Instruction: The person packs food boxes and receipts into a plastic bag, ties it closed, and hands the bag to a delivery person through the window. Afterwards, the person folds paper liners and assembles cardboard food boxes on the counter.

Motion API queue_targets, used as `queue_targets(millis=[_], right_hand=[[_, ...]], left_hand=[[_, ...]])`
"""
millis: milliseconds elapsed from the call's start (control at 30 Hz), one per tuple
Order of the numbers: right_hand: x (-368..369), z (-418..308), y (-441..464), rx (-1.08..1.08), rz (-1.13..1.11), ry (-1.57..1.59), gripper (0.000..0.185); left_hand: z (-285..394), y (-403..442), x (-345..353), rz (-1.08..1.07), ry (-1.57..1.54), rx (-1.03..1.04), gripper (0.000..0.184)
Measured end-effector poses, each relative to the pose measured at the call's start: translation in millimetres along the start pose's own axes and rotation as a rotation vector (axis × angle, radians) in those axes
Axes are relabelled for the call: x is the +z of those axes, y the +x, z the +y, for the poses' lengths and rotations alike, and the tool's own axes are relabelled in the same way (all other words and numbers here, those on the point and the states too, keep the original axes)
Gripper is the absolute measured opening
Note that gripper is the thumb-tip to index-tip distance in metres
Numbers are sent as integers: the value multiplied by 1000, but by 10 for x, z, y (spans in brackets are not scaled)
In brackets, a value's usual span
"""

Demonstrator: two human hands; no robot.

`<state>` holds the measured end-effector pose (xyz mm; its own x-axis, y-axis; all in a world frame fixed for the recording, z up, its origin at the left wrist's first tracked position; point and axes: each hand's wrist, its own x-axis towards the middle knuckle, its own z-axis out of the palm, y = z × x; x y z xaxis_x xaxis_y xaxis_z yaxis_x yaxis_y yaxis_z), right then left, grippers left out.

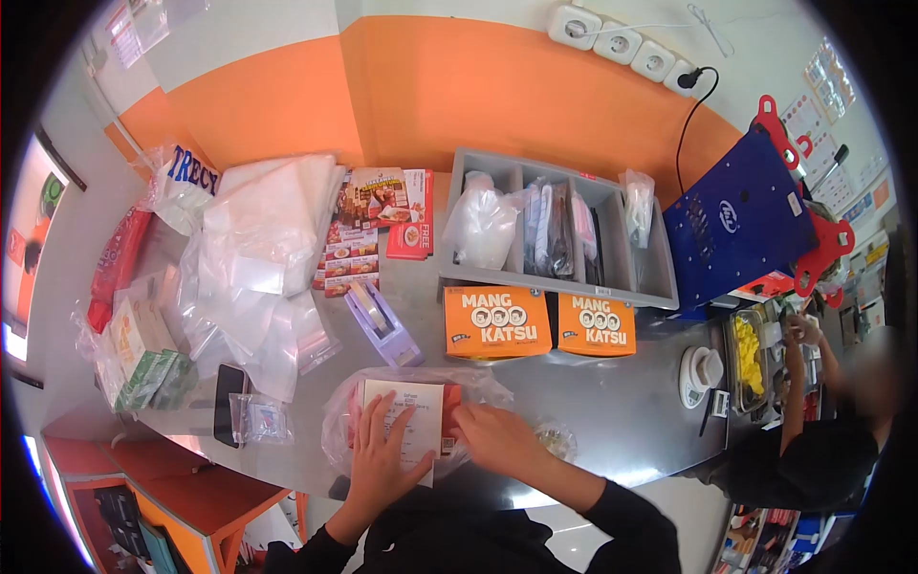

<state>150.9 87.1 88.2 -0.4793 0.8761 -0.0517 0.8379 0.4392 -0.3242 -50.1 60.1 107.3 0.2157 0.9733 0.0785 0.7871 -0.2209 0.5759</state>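
Observation:
My left hand (384, 457) lies with fingers spread on a white printed receipt (419, 402), near the table's front edge. Beneath the receipt is a clear plastic bag (337, 421) with something red inside. At the bag's right side is my right hand (492, 438), its fingers bent together at the edge of the red item (449, 407). What those fingers hold, if anything, is hidden.
Two orange boxes (497, 323) stand beyond my hands, before a grey divided bin (564, 279). A purple tape dispenser (384, 323), plastic bags (263, 225) and a phone (229, 404) are leftward. Rightward are a white scale (693, 383) and another person (813, 450).

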Motion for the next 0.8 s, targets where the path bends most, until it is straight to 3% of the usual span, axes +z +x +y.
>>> queue_targets(millis=[33,100,233,333,433,533,733,800], right_hand=[[68,41,-25,31,-135,-221,25],[33,161,-29,-39,-195,-364,39],[-185,108,132,38,-436,-524,64],[-145,267,165,162,-122,-444,64],[-120,133,241,282,-4,-339,51],[116,182,349,337,-108,-533,33],[-869,134,21,97,-84,-14,43],[-1230,49,3,76,-2,241,35]], left_hand=[[-20,10,36,-49,29,118,56],[-79,26,124,-144,87,349,49],[-3,110,196,-232,142,434,43],[42,144,229,-237,148,429,42],[24,188,402,-213,260,465,41],[80,193,498,-174,372,460,44],[67,197,546,-139,488,458,46],[67,235,499,-156,456,477,45]])
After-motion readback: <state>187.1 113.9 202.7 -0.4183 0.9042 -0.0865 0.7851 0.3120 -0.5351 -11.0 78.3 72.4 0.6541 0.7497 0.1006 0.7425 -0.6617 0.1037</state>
